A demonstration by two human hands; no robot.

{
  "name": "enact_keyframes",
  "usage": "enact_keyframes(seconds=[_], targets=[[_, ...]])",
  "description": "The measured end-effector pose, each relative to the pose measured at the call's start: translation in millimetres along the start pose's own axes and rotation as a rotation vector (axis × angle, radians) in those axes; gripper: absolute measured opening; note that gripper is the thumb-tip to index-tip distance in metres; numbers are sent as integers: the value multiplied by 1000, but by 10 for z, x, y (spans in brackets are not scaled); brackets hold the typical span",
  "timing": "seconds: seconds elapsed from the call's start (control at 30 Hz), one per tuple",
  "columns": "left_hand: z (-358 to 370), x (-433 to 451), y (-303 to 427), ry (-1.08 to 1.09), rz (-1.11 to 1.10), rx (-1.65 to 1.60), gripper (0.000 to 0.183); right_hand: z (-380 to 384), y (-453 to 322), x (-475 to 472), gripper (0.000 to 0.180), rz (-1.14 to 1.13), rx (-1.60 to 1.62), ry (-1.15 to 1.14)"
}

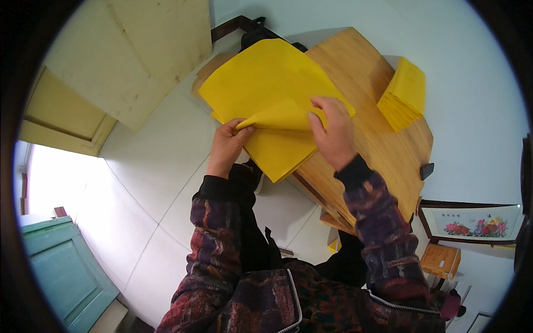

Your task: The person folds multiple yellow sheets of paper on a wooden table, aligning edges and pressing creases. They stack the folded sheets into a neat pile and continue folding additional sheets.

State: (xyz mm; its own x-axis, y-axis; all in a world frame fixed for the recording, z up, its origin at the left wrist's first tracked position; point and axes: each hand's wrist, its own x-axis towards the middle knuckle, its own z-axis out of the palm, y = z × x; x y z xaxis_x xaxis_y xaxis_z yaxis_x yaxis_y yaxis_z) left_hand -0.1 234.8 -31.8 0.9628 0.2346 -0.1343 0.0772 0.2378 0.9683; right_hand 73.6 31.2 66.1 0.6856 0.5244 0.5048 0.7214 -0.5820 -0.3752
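Note:
A stack of thin yellow sheets [270,79], paper or cloth, lies on the near left part of the wooden table and juts out past its edge. My left hand [231,139] pinches the raised edge of the top sheet between thumb and fingers, at the stack's left side. That sheet is partly folded back, and more yellow layers show under it. My right hand [335,129] hovers at the stack's right side with thumb and fingers apart, close to the lifted fold. Whether its fingertips touch the sheet is hard to tell.
A thick folded yellow pile [402,95] rests on the wooden table [387,145] by the wall. A small dark block [427,171] sits at the table's edge. Behind the stack is a black bag [254,36]. A wooden box [440,261] and a framed flower picture [474,222] are at the right.

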Motion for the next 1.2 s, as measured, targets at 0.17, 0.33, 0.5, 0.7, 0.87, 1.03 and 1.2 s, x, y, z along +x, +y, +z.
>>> enact_keyframes(seconds=[0.17,0.33,0.5,0.7,0.87,1.03,1.2], targets=[[-16,31,-57,31,-7,-45,20,-85,-229,-552,28,-234,-73,-356],[-2,15,-64,35,17,-121,20,115,-130,-659,24,-387,-173,-396],[-10,30,-65,32,10,-137,20,81,-70,-583,11,-407,-93,-458],[-47,38,-105,-11,-7,-133,24,22,-103,-477,11,-177,119,-569],[-49,39,-108,-15,-12,-135,25,30,-19,-379,9,-64,286,-648],[-35,34,-86,11,-31,-88,25,-13,67,-220,9,105,423,-810],[-37,43,-104,8,14,-86,26,-95,31,-28,12,196,443,-681]])
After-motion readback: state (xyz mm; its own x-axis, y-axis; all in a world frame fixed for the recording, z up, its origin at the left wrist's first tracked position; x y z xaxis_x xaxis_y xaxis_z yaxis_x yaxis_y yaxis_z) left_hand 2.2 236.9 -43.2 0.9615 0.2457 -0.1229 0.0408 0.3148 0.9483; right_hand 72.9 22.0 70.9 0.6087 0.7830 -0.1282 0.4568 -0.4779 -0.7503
